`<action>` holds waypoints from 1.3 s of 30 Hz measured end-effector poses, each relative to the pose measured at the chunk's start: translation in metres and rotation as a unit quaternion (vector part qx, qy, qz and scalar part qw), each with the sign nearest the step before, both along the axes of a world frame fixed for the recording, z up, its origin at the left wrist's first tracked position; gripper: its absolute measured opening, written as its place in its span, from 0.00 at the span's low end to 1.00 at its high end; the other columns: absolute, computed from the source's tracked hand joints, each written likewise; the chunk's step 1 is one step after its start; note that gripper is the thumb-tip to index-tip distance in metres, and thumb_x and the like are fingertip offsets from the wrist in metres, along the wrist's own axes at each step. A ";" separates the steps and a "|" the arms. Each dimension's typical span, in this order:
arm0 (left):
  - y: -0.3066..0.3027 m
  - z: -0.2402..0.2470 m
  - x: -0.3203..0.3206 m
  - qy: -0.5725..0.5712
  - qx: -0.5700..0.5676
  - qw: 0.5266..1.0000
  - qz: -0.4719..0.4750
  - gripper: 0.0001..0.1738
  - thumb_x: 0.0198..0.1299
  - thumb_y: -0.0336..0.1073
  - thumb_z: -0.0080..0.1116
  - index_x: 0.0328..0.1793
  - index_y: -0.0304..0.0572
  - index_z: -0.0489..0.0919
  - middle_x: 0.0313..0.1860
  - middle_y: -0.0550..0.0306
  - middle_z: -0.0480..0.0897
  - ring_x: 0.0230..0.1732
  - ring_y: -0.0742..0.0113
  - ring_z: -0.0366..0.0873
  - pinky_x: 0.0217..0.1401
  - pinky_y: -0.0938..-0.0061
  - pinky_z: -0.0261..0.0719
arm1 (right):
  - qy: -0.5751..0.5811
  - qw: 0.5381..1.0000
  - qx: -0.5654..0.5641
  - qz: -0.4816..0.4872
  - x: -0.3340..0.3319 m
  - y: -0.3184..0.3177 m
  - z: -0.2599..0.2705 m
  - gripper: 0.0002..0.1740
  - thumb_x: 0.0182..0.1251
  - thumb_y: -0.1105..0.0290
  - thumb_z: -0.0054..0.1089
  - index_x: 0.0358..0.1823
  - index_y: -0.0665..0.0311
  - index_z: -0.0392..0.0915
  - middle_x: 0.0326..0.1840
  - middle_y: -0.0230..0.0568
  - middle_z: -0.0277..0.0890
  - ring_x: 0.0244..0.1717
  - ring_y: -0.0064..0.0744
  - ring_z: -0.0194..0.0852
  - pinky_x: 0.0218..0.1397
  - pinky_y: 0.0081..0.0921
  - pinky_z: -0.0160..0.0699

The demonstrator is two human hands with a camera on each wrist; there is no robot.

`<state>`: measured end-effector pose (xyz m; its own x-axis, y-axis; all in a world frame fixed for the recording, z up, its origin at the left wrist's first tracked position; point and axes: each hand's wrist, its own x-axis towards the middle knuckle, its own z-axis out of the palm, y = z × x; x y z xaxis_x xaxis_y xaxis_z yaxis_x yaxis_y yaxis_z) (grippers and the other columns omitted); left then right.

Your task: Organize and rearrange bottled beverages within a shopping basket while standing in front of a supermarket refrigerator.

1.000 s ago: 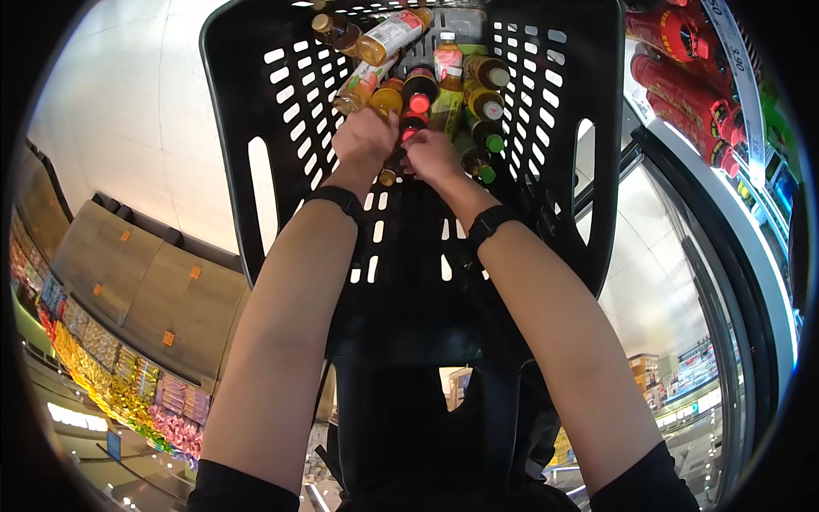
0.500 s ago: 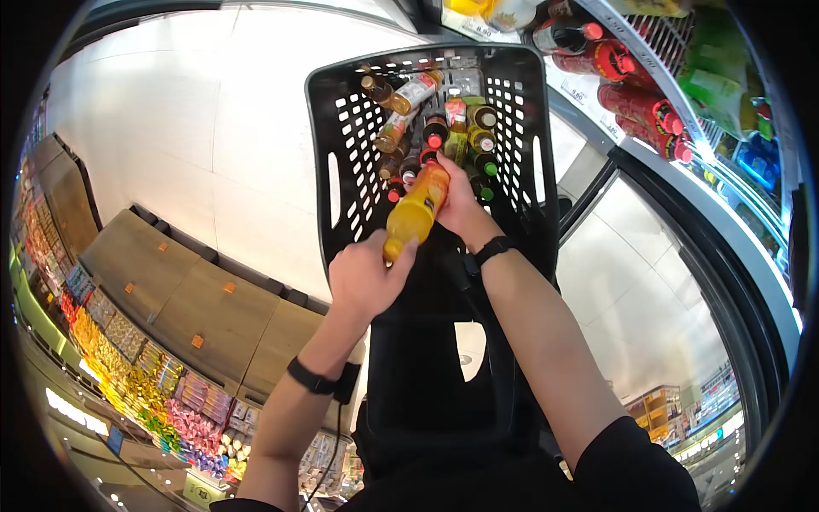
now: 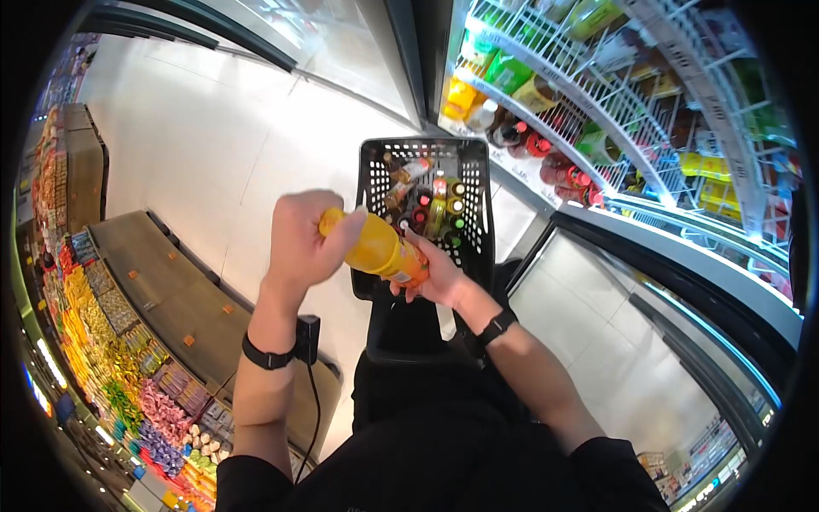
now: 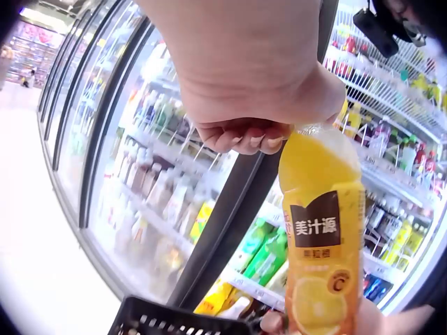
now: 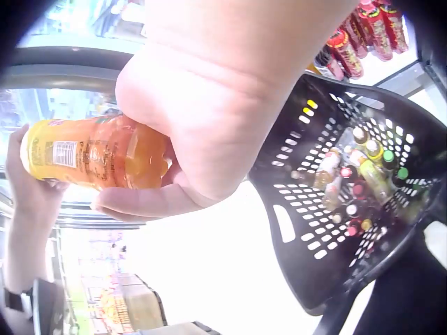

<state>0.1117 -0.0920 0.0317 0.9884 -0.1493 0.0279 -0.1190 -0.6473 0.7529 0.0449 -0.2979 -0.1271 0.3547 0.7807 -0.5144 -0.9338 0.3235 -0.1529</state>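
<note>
A bottle of orange juice (image 3: 375,247) with yellow-orange contents is held between both hands, tilted, above the black basket. My left hand (image 3: 303,239) grips its neck end, fingers curled over the cap, which is mostly hidden. Around the base, my right hand (image 3: 439,269) wraps its fingers. In the left wrist view the label of the juice bottle (image 4: 323,244) shows an orange slice. Below, the black shopping basket (image 5: 293,279) with slotted walls holds several drink bottles (image 5: 380,167) with green, red, white and yellow caps.
At the right stands a lit drinks fridge with wire shelves (image 3: 572,128) full of bottles, its glass door (image 3: 341,51) swung out at the back. A low brown display (image 3: 171,290) and rows of packaged sweets (image 3: 128,350) line the left, beyond pale floor tiles (image 3: 213,154).
Both hands have come up out of the basket with the juice bottle, raised it toward the body and turned it. The view has drawn back, showing more of the fridge.
</note>
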 end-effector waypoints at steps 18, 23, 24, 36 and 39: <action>-0.124 0.318 0.019 0.115 -0.515 0.844 -0.097 0.18 0.72 0.49 0.60 0.33 0.47 0.74 0.28 0.60 0.79 0.38 0.65 0.82 0.46 0.69 0.80 | -0.472 0.673 -0.336 -0.460 -0.038 -0.023 0.323 0.22 0.84 0.59 0.42 0.63 0.73 0.63 0.56 0.47 0.74 0.56 0.29 0.75 0.62 0.28 0.74; -0.174 0.388 0.006 0.115 -0.407 0.869 -0.257 0.19 0.72 0.47 0.58 0.30 0.47 0.71 0.26 0.63 0.76 0.37 0.66 0.81 0.44 0.72 0.78 | -0.554 0.679 -0.212 -0.432 -0.036 -0.058 0.360 0.41 0.79 0.35 0.40 0.67 0.70 0.60 0.51 0.50 0.76 0.40 0.32 0.82 0.40 0.26 0.82; -0.178 0.393 0.004 0.114 -0.409 0.868 -0.257 0.19 0.72 0.47 0.58 0.30 0.47 0.71 0.26 0.63 0.76 0.37 0.66 0.81 0.44 0.72 0.78 | -0.585 0.684 -0.167 -0.402 -0.034 -0.067 0.365 0.44 0.79 0.32 0.34 0.67 0.70 0.61 0.51 0.52 0.78 0.40 0.35 0.83 0.39 0.27 0.81; -0.238 0.458 -0.004 0.066 -0.366 0.857 -0.358 0.21 0.70 0.56 0.58 0.35 0.46 0.76 0.31 0.55 0.84 0.42 0.59 0.87 0.52 0.68 0.83 | -0.394 0.859 0.153 -0.289 -0.042 -0.126 0.444 0.37 0.75 0.38 0.31 0.56 0.69 0.68 0.28 0.57 0.74 0.12 0.36 0.64 0.13 0.26 0.63; -0.247 0.461 -0.009 0.155 -0.419 0.807 -0.386 0.22 0.71 0.56 0.56 0.34 0.45 0.77 0.31 0.53 0.85 0.42 0.56 0.87 0.51 0.68 0.83 | -0.393 0.859 0.141 -0.296 -0.047 -0.124 0.447 0.38 0.73 0.36 0.32 0.54 0.68 0.68 0.27 0.56 0.74 0.11 0.35 0.63 0.13 0.26 0.63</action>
